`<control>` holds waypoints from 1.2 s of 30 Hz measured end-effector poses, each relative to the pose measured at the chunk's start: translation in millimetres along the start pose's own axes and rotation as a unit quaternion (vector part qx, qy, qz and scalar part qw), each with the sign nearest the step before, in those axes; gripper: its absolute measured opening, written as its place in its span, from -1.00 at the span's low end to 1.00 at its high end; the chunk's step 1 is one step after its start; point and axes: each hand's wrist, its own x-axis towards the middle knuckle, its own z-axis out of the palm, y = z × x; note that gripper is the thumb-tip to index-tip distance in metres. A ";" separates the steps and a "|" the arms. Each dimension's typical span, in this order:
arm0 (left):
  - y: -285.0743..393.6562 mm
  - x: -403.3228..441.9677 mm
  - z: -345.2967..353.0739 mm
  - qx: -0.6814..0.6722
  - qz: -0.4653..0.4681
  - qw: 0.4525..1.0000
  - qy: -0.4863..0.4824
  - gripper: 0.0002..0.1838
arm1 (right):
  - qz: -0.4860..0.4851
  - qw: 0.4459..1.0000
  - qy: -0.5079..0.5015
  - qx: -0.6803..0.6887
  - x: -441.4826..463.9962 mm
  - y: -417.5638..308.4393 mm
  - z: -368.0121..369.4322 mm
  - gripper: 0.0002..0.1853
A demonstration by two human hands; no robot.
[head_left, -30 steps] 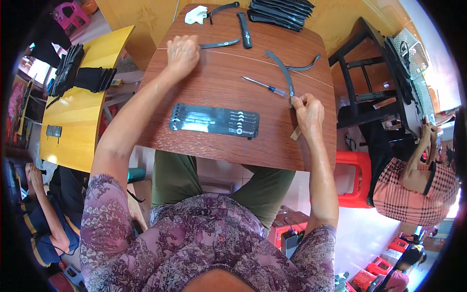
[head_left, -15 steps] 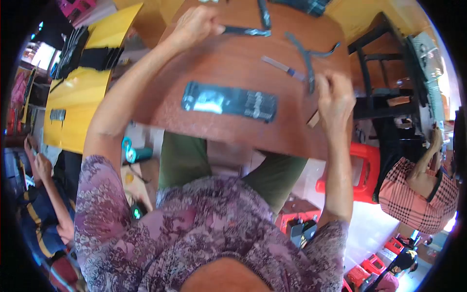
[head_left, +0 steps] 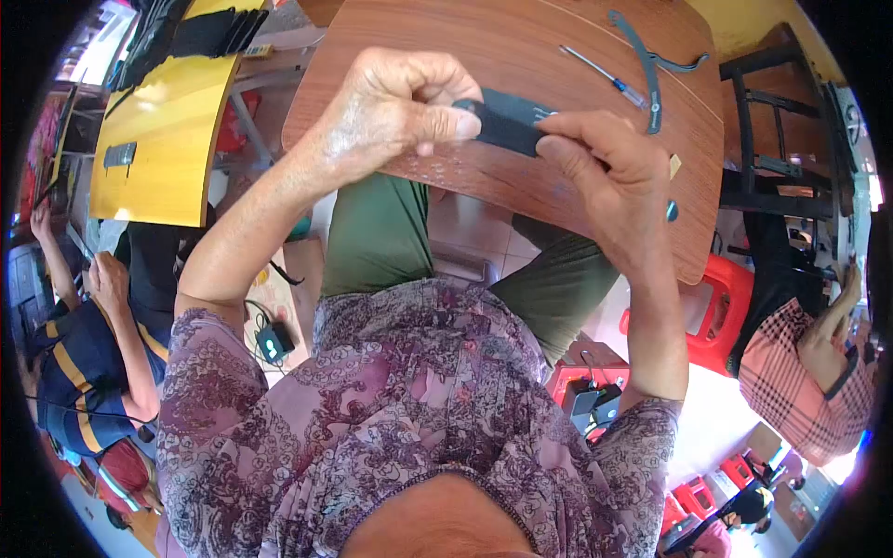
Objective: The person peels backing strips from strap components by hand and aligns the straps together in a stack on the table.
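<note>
A flat black rectangular piece (head_left: 510, 121) with faint white print at one end is held up over the near part of the brown table. My left hand (head_left: 400, 107) pinches its left end between thumb and fingers. My right hand (head_left: 609, 167) grips the right end the same way, thumb on the near side. Farther back lies a screwdriver (head_left: 609, 79) with a clear and blue handle. Beside it rests a dark, curved, forked strip (head_left: 649, 79). The fingers cover both ends of the black piece.
Small clear specks dot the brown table (head_left: 372, 28) near its front edge. To the left stands a yellow table (head_left: 158, 186) with black pieces on it. A red stool (head_left: 721, 316) and a black chair frame (head_left: 777, 158) are at right. People sit on both sides.
Both hands have come together from opposite sides of the table. The flat black piece that lay on the table is gone from there, and one like it is between my hands.
</note>
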 end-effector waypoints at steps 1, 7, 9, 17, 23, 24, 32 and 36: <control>-7.7 -5.7 2.4 -0.003 -0.006 1.000 0.003 -0.82 | 0.003 1.000 -0.007 0.004 -4.5 -3.0 4.2 -0.90; -22.7 -36.3 13.4 0.018 -0.053 0.997 0.052 -0.88 | 0.044 0.995 -0.083 0.033 -23.5 -10.3 33.9 -0.88; -28.8 -47.9 14.8 0.008 -0.057 0.997 0.058 -0.88 | 0.065 0.993 -0.082 0.052 -30.8 -12.2 44.3 -0.87; -51.8 -70.2 9.2 -0.050 -0.083 0.993 0.068 -0.88 | 0.113 0.980 -0.109 0.126 -33.6 -23.7 74.0 -0.89; -59.1 -67.0 2.5 0.190 0.093 0.961 0.179 -0.84 | 0.091 0.989 -0.105 0.050 -38.3 -17.8 78.3 -0.90; -64.0 -64.2 -1.9 0.265 0.139 0.934 0.196 -0.84 | 0.085 0.989 -0.108 0.060 -39.3 -15.6 78.7 -0.90; -68.8 -60.4 -11.1 0.235 0.099 0.939 0.231 -0.84 | 0.146 0.983 -0.096 0.064 -27.2 -16.3 84.9 -0.90; -69.2 -65.0 -7.3 0.091 0.002 0.978 0.190 -0.82 | 0.137 0.982 -0.099 0.080 -12.5 -19.8 95.1 -0.89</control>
